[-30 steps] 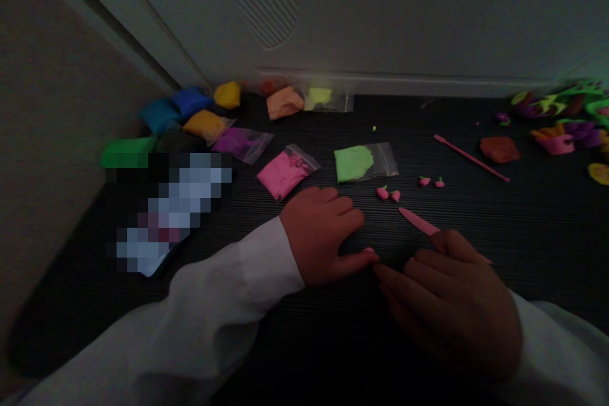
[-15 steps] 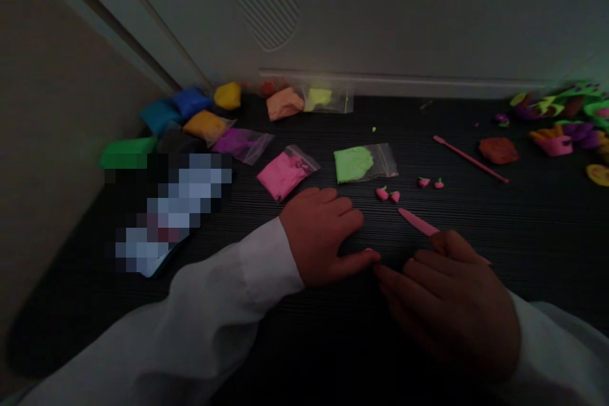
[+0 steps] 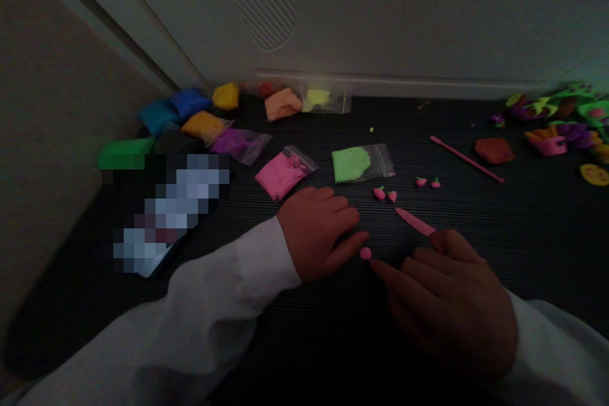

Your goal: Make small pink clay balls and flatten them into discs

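Note:
A small round bit of pink modelling clay [image 3: 365,254] sits between my two hands. My left hand [image 3: 318,236] is palm down on the dark surface, fingers loosely bent and thumb apart, its thumb tip just beside the clay. From the other side, the outstretched index fingertip of my right hand [image 3: 451,304] is at the clay's edge; its other fingers are curled. A pink clay knife [image 3: 413,221] runs partly beneath my right hand, which hides its rear part. Beyond it are a pair of tiny pink fruits with green stems [image 3: 379,193] and a similar pair [image 3: 420,182].
Clay bags in pink [image 3: 281,174] and light green [image 3: 351,165] are ahead. More coloured packs [image 3: 202,127] and a blurred phone [image 3: 176,216] are on the left. A pink stick tool [image 3: 466,158], red-brown clay [image 3: 493,150] and finished clay models [image 3: 547,139] lie right, before a white panel [image 3: 404,25].
My left thumb has drawn back to the left, exposing the pink clay bit. My right index fingertip stays close to it. The view has shifted slightly.

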